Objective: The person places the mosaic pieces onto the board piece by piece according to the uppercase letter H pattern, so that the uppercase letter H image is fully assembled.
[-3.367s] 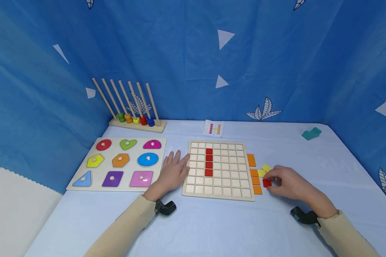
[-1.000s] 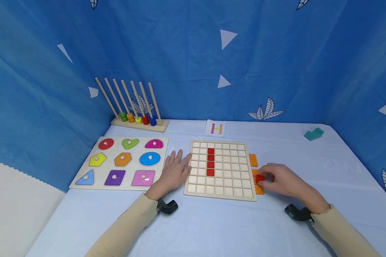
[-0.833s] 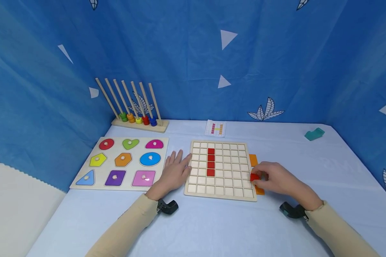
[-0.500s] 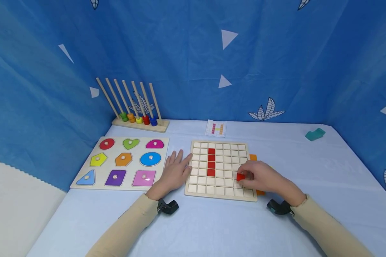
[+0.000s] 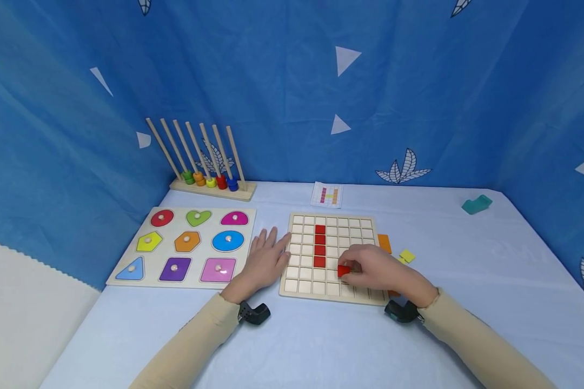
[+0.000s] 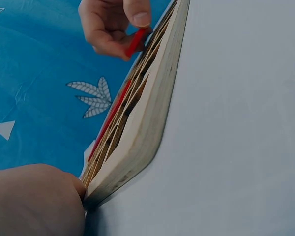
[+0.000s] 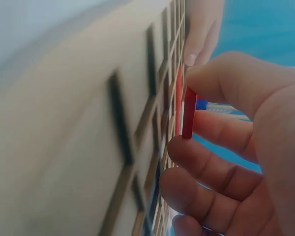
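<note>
In the head view, my right hand [image 5: 377, 267] pinches a red square tile [image 5: 343, 270] low over the wooden grid board [image 5: 292, 293]. The right wrist view shows this red tile [image 7: 189, 113] on edge between thumb and fingers. In the board's third column from the left lie several red tiles [image 5: 319, 249] in a line, standing out as a thin red strip [image 6: 108, 123] in the left wrist view. My left hand [image 5: 263, 263] rests flat with spread fingers at the board's left edge, holding nothing.
Orange tiles [image 5: 384, 243], partly hidden by my right hand, and yellow tiles [image 5: 407, 255] lie right of the board. Behind it is a pattern card [image 5: 326, 195]. Leftward are a knobbed shape puzzle [image 5: 167, 229] and a peg stand [image 5: 209, 191]. A teal piece [image 5: 477, 204] lies far right.
My right hand has picked the red tile up from beside the tiles on the right and carried it left over the grid board. The left hand has stayed in place.
</note>
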The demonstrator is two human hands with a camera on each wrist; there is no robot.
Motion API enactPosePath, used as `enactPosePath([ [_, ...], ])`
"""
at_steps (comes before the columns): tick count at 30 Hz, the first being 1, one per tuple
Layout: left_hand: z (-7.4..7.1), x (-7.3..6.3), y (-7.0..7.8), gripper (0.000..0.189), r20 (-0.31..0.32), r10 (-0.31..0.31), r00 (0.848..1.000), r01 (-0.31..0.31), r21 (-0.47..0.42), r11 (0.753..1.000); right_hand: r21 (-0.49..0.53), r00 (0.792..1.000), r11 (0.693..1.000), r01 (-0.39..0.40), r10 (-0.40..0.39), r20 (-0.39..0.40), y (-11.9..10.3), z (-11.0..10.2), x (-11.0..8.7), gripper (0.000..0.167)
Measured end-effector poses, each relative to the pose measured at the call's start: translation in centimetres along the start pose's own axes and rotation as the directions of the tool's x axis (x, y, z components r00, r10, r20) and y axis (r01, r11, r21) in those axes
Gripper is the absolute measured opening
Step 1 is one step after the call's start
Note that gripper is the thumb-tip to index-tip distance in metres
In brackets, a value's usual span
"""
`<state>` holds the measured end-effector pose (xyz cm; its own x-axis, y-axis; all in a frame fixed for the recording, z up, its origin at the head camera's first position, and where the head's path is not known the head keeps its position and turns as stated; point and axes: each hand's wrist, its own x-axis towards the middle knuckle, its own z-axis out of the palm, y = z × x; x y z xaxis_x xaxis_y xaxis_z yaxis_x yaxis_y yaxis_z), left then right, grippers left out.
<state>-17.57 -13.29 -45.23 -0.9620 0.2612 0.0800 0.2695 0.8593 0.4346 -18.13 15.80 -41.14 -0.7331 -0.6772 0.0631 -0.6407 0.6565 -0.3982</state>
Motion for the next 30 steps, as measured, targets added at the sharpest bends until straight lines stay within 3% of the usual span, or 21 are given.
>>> enactPosePath([
  [5, -0.1, 0.0, 0.0, 0.053, -0.003, -0.003, 1.000, 0.003, -0.001, 1.000, -0.032, 0.998, 0.999, 0.044, -0.045, -0.040, -0.6, 0.1, 0.7, 0.017],
  [13, 0.0, 0.1, -0.1, 0.054, -0.004, -0.002, 1.000, 0.002, 0.003, 1.000, -0.079, 0.995, 0.996, 0.047, -0.053, -0.082, -2.3, 0.7, 2.3, 0.015],
  [30, 0.1, 0.1, -0.1, 0.053, -0.002, 0.000, 1.000, 0.000, 0.008, 1.000, -0.041, 0.998, 0.999, 0.036, -0.038, -0.056, -3.0, 2.4, 3.3, 0.009],
])
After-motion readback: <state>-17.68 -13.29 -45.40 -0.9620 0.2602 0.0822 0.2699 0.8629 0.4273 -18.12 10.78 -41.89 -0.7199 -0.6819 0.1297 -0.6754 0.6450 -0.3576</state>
